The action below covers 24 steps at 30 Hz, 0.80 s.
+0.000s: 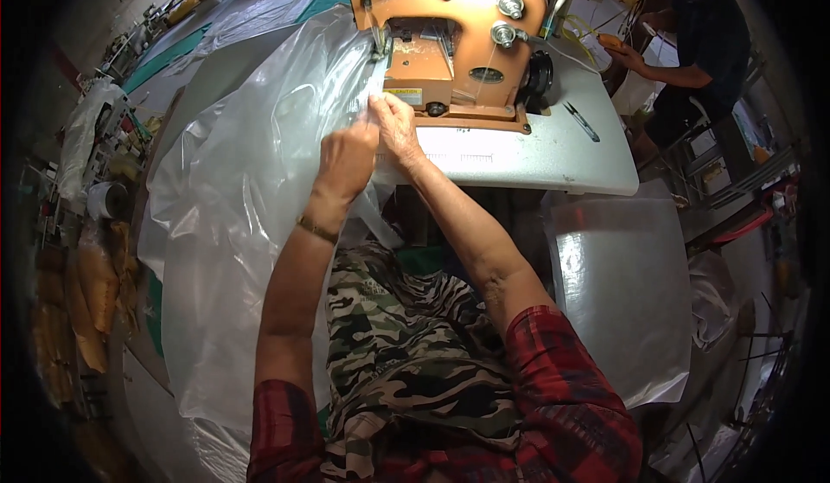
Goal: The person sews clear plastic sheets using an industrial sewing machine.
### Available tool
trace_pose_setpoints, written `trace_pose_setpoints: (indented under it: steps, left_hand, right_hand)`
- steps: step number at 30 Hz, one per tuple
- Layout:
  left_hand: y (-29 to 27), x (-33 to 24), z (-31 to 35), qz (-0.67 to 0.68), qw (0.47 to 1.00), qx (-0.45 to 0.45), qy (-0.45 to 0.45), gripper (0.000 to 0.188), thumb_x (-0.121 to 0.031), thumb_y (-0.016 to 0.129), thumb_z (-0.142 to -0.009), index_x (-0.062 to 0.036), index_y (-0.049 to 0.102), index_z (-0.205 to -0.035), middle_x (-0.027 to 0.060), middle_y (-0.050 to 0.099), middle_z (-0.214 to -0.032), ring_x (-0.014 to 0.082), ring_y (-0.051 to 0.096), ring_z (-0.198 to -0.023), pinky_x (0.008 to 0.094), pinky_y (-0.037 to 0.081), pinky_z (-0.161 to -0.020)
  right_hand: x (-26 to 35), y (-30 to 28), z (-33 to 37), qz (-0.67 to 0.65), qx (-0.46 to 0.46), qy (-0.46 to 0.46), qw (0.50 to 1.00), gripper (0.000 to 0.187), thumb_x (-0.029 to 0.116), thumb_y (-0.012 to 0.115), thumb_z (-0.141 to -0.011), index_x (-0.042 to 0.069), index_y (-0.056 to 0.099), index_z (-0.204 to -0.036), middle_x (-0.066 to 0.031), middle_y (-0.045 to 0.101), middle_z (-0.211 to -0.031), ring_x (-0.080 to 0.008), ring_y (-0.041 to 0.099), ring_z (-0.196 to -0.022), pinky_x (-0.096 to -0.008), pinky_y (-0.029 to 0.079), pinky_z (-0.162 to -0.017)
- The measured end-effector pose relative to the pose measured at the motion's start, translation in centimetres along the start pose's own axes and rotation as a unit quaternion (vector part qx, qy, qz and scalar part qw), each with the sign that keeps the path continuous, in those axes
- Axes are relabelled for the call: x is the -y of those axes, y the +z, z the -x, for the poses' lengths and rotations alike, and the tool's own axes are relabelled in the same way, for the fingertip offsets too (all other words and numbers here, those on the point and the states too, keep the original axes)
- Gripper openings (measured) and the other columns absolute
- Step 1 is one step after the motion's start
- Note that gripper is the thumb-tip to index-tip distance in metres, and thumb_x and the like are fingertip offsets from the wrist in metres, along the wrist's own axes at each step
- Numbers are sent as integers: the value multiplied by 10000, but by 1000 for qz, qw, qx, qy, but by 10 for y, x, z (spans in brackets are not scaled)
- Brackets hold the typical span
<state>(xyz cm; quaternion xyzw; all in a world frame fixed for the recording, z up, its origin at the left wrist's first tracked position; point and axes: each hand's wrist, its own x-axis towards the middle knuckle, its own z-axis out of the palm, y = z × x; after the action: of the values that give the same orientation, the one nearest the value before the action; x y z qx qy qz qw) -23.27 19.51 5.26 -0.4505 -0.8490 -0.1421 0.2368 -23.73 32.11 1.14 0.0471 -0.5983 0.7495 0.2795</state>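
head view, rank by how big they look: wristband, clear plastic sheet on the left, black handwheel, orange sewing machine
1. Clear plastic sheet
2. Orange sewing machine
3. Black handwheel
4. Wristband, the smallest

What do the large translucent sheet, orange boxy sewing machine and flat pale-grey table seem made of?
Large translucent sheet: probably plastic film, glossy, given its creases and bright glints.
Orange boxy sewing machine: likely painted metal, fairly shiny; its even coating catches highlights.
Flat pale-grey table: possibly laminate or painted board, smooth; light glares off it, but its core is hidden.
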Motion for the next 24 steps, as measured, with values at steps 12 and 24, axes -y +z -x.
trace_pose_setpoints:
  steps: [12, 24]
  left_hand:
    - [34, -50, 202, 166, 938, -143, -267, 436, -117, 661, -849, 14, 533, -1244, 194, 557, -1169, 372, 507, -1108, 431, 419, -943]
    - [-123, -69, 277, 499, 783, 32, -371, 247, -95, 543, -930, -1, 596, -708, 0, 562, -593, 68, 471, -535, 235, 333, -487]
  right_hand:
    - [11, -18, 145, 78, 92, 31, 992, 594, 196, 636, -898, -10, 380, -1392, -115, 576, -1221, -167, 545, -1055, -313, 443, -917]
    - [-1, -6, 205, -24, 10, 133, 991, 84, 90, 631, -910, 19, 588, -927, 13, 620, -832, -65, 555, -765, -230, 462, -722]
